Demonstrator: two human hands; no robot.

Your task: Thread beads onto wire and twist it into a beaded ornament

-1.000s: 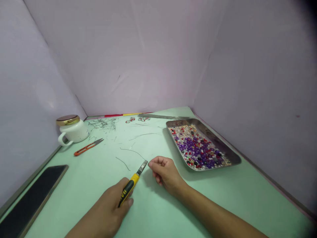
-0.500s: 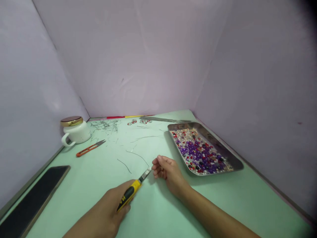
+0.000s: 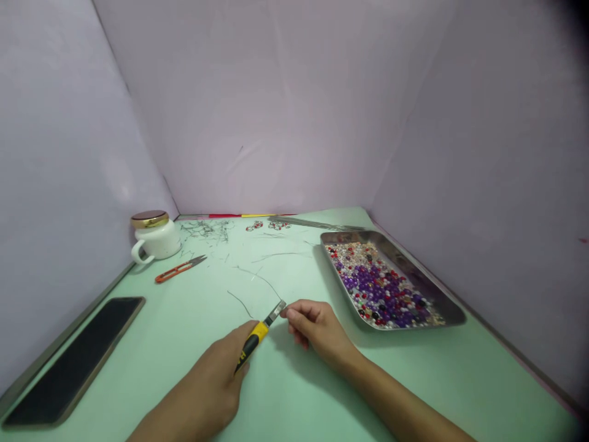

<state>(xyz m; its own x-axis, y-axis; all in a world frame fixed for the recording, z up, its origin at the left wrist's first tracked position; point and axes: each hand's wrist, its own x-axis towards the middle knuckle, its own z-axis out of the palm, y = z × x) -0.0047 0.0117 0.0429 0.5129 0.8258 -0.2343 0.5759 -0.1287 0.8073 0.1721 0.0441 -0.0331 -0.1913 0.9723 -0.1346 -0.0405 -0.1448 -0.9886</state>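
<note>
My left hand is wrapped round a pair of pliers with yellow and black handles, its metal jaws pointing up and to the right. A thin wire runs from the jaw tip back over the green table. At the jaws, my right hand is closed with thumb and forefinger pinched together. Whatever lies between those fingertips is too small to make out. A second short piece of wire lies to the left of the pliers.
A metal tray of mixed beads stands at right. On the left are a phone, orange thread snips and a lidded white mug. Wire scraps, beaded pieces and long wires lie at the back.
My right fingers have closed into a pinch at the pliers' jaws. The pliers have shifted slightly up and right in view, as the whole scene has moved a little to the right.
</note>
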